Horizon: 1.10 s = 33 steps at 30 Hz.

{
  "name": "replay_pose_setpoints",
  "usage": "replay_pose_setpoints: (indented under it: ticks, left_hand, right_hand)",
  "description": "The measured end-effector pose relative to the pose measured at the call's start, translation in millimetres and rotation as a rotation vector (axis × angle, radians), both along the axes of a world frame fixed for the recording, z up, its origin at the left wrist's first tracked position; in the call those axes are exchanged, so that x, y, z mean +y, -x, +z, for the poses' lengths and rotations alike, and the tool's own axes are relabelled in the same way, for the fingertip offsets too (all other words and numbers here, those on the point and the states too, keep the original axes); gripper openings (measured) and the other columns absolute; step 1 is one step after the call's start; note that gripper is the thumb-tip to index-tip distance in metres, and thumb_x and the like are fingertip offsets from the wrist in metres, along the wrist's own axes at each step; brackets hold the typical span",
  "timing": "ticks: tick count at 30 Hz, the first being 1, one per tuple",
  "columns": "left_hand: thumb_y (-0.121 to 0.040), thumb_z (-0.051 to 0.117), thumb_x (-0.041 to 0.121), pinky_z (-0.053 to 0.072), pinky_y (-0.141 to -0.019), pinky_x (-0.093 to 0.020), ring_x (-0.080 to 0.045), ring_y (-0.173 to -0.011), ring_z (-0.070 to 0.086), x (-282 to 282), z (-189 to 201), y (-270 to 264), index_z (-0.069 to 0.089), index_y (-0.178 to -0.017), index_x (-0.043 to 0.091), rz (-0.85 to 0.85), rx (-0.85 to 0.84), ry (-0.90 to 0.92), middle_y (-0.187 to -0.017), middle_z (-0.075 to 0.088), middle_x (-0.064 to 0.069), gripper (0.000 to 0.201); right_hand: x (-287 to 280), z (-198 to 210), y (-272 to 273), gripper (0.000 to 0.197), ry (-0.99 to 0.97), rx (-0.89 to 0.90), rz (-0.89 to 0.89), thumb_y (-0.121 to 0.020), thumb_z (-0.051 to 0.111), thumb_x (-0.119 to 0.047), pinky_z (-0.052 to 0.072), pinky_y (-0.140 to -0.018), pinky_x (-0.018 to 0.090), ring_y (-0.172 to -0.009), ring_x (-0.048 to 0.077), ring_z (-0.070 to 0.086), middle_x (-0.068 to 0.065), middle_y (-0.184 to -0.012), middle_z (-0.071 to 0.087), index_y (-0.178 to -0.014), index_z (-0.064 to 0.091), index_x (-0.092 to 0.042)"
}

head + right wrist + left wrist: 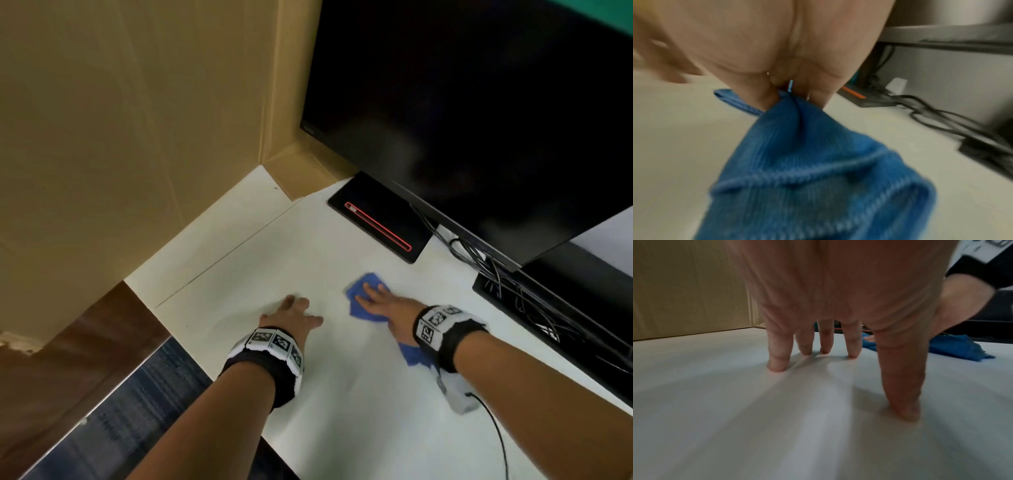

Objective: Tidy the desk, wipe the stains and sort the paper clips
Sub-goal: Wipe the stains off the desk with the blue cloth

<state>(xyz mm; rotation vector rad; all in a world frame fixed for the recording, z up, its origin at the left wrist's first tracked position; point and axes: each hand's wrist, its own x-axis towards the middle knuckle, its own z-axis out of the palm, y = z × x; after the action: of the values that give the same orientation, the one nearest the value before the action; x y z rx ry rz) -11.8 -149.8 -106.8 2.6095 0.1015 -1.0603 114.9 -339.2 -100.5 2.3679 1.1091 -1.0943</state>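
My right hand lies flat with straight fingers on a blue cloth and presses it onto the white desk. The cloth bunches under the palm and trails back past the wrist. My right hand fills the top of the right wrist view, and a small light-blue sliver shows between its fingers; I cannot tell what it is. My left hand rests on the bare desk left of the cloth, fingers spread, holding nothing. Its fingertips touch the surface. No paper clips are visible.
A large black monitor stands at the back right, its black base marked with a red line. Tangled black cables lie to the right. A cardboard box walls off the left. A small white device with a cable sits under my right forearm.
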Motion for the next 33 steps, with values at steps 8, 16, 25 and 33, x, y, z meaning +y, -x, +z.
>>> replay_pose_setpoints:
  ticks: [8,16,25,33]
  left_hand:
    - [-0.066,0.081,0.024,0.022,-0.117,-0.045,-0.022,-0.147,-0.009,1.6,-15.6,1.0,0.021,-0.147,0.036,-0.025,-0.035,-0.015,-0.158,-0.003,0.0,0.102]
    - [-0.062,0.086,0.028,0.019,-0.119,-0.036,-0.02,-0.147,-0.007,3.6,-19.4,-1.2,0.02,-0.148,0.035,-0.03,-0.057,-0.035,-0.159,-0.006,0.0,0.109]
    - [-0.064,0.083,0.035,0.019,-0.119,-0.037,-0.021,-0.147,-0.006,0.1,-21.2,0.4,0.017,-0.15,0.032,-0.085,-0.107,-0.11,-0.158,-0.003,-0.002,0.108]
    - [-0.072,0.078,0.042,0.021,-0.118,-0.038,-0.027,-0.147,0.002,-8.5,-16.4,-1.9,0.01,-0.15,0.032,-0.174,-0.084,-0.223,-0.158,-0.005,-0.008,0.105]
  right_hand:
    - [-28.6,-5.6,53.3,0.079,-0.037,0.066,0.014,-0.09,0.037,0.004,0.007,-0.119,0.033,-0.146,0.025,-0.013,-0.001,-0.159,-0.018,-0.153,-0.002,-0.024]
    - [-28.5,-15.5,86.7,0.081,-0.138,0.075,-0.186,-0.089,0.041,0.004,0.017,-0.118,0.039,-0.146,0.025,-0.014,-0.002,-0.159,-0.018,-0.152,0.003,-0.029]
    - [-116.3,-14.0,137.1,0.079,-0.049,-0.039,-0.591,-0.093,0.04,-0.001,0.008,-0.12,0.041,-0.145,0.031,-0.017,0.004,-0.157,-0.023,-0.152,-0.009,-0.021]
    - [-230.2,-12.0,168.4,0.078,-0.034,-0.066,-0.93,-0.094,0.035,0.005,0.01,-0.118,0.038,-0.146,0.03,-0.014,0.004,-0.157,-0.024,-0.151,-0.013,-0.02]
